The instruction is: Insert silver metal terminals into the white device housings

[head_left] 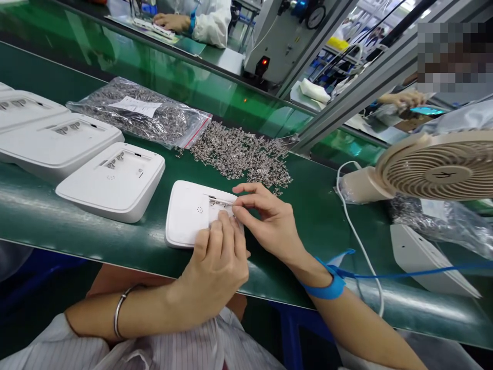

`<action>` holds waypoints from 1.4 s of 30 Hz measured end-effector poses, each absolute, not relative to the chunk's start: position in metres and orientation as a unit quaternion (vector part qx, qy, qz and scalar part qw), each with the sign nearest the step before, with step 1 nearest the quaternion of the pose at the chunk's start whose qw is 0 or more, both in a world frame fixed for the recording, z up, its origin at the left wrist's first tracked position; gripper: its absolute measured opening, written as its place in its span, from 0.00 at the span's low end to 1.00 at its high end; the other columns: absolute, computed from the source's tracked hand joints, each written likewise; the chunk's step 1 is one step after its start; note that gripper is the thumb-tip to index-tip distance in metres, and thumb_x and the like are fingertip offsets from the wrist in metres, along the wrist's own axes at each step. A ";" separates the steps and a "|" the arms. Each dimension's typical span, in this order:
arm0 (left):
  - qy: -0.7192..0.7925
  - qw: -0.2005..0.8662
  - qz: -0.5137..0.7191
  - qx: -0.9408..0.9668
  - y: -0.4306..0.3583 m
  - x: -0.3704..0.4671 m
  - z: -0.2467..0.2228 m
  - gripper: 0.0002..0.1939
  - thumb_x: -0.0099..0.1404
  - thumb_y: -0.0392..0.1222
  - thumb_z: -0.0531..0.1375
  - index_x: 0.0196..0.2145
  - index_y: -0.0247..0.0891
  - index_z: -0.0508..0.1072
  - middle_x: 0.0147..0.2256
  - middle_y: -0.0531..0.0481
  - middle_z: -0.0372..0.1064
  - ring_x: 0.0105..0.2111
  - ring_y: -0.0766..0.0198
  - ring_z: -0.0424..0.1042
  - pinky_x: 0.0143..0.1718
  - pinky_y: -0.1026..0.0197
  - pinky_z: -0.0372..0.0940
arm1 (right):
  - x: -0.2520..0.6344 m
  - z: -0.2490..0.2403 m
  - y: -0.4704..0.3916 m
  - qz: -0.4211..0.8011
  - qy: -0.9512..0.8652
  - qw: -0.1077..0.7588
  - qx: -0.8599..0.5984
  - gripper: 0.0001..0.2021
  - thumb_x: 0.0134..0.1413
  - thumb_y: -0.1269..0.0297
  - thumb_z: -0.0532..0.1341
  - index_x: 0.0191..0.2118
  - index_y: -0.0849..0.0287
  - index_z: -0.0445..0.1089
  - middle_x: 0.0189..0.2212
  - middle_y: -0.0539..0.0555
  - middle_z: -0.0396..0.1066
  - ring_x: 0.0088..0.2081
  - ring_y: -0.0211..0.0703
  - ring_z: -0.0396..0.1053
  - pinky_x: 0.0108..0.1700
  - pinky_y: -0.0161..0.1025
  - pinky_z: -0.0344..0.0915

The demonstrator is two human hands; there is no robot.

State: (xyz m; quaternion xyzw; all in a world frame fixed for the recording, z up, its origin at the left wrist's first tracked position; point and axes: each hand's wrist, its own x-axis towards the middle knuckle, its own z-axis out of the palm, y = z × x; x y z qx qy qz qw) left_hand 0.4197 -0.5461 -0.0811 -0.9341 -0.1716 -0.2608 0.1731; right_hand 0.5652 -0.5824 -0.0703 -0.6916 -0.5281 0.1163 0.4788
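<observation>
A white plastic housing (187,218) lies on the green bench, its recessed compartment facing up. Metal spring contacts (219,203) show inside the compartment. My left hand (221,252) reaches over the housing's near edge, fingers curled together and their tips pressed into the recess; whatever they may hold is hidden. At the compartment's right end, the thumb and forefinger of my right hand (265,216) come together in a pinch. Anything between those fingertips is too small to make out. Just beyond the housing spreads a loose pile of small metal spring contacts (242,154).
Several similar white housings (111,180) line the left. Behind them lies a clear bag of metal parts (134,110). To the right stand a beige fan (435,167), its white cable (356,221) and a tilted white panel (427,257). A blue wrist strap (325,282) trails a cord.
</observation>
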 end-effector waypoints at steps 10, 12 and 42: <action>-0.173 0.168 -0.259 -0.935 -0.548 0.418 -0.084 0.20 0.64 0.42 0.55 0.48 0.25 0.70 0.48 0.37 0.69 0.45 0.54 0.69 0.48 0.54 0.58 | 0.561 -0.073 -0.578 0.020 -0.577 0.422 -0.699 0.07 0.53 0.74 0.56 0.29 0.57 0.68 0.36 0.55 0.67 0.36 0.40 0.68 0.36 0.40 0.67; -0.173 0.168 -0.255 -0.936 -0.549 0.418 -0.085 0.21 0.64 0.42 0.55 0.51 0.24 0.68 0.50 0.36 0.67 0.46 0.54 0.69 0.49 0.54 0.58 | 0.559 -0.073 -0.578 0.006 -0.581 0.407 -0.705 0.07 0.53 0.74 0.56 0.29 0.58 0.68 0.36 0.56 0.67 0.35 0.40 0.68 0.35 0.40 0.67; -0.194 0.182 -0.223 -0.938 -0.549 0.420 -0.084 0.22 0.64 0.41 0.52 0.52 0.26 0.67 0.52 0.38 0.65 0.46 0.59 0.69 0.47 0.59 0.59 | 0.557 -0.075 -0.596 -0.006 -0.610 0.351 -0.710 0.11 0.56 0.73 0.55 0.40 0.61 0.73 0.47 0.62 0.70 0.44 0.45 0.72 0.46 0.46 0.71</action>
